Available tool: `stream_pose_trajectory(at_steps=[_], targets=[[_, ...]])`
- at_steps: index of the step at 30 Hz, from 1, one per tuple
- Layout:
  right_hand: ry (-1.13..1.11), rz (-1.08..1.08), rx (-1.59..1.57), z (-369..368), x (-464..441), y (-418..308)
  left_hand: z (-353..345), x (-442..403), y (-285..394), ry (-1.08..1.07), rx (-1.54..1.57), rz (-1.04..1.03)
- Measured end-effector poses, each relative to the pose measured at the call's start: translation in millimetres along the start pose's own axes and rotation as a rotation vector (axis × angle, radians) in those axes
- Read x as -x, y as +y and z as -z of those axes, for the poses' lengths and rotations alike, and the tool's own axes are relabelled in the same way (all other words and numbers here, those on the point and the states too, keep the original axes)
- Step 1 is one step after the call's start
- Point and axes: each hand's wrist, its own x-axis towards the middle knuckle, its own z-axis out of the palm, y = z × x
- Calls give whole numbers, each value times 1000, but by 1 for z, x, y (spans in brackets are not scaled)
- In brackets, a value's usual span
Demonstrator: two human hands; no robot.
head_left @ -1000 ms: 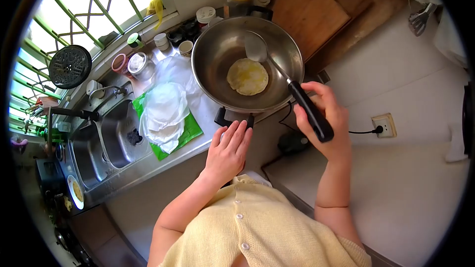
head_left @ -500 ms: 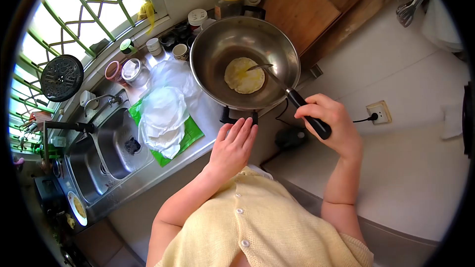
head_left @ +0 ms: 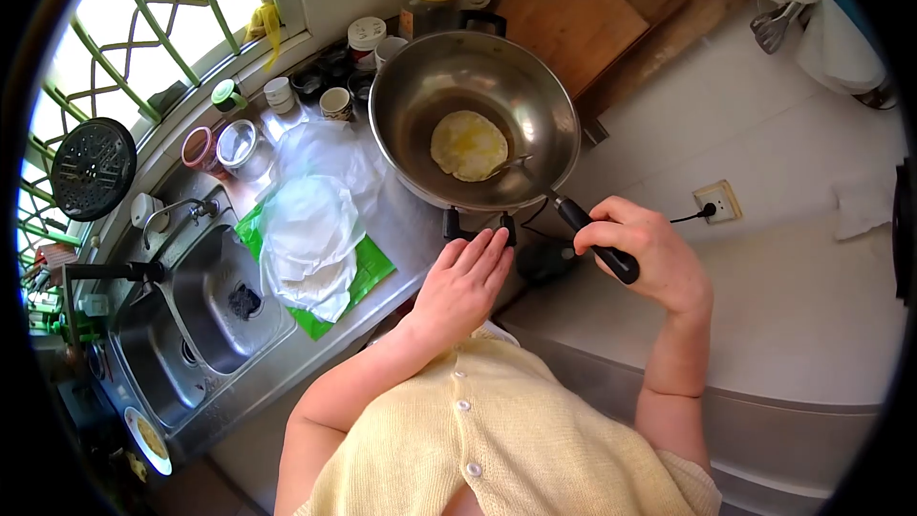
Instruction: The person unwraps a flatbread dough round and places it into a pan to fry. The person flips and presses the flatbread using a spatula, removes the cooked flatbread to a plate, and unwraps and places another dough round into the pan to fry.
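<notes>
A round, pale yellow flatbread (head_left: pixel 468 146) lies flat on the bottom of a large steel wok (head_left: pixel 401 119). My right hand (head_left: pixel 645 253) is closed around the black handle of a spatula (head_left: pixel 575 214). The spatula's metal blade reaches over the near rim and meets the flatbread's lower right edge; whether it is underneath I cannot tell. My left hand (head_left: pixel 461 279) lies with its fingers stretched out and side by side, fingertips against the wok's near black handle (head_left: pixel 453 224). It does not wrap round the handle.
Left of the wok, white plastic sheets (head_left: pixel 310 229) lie on a green packet (head_left: pixel 373 268). Beyond is a double steel sink (head_left: pixel 224 296). Jars, including a yellow-lidded jar (head_left: pixel 432 5), stand behind the wok. Wooden cutting boards (head_left: pixel 564 19) lean at the back. A plug sits in a wall socket (head_left: pixel 718 201).
The spatula blade has moved from over the flatbread's upper right part down to its lower right edge, my right hand going with it. My left hand stays at the wok's near handle.
</notes>
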Motion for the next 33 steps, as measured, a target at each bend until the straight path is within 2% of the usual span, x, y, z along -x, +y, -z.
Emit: stream_pose_trajectory(at_steps=[6,12,16,21,26,33], targets=[[2,-5,-83,-8,-11,3,-1,3,-5,1,-36,-58],[221,103,-228,-38,-38,16,-1,5,-8,-21,-138,-125],[322,120,-151,-58,-53,26,1,8,-9,-37,-161,-144],[236,60,-47,-74,-47,38,0,9,-10,-46,-173,-159],[167,0,13,-63,-20,9,1,9,-12,-77,-172,-169],[285,27,-112,-45,-2,-25,3,10,-13,-126,-177,-171]])
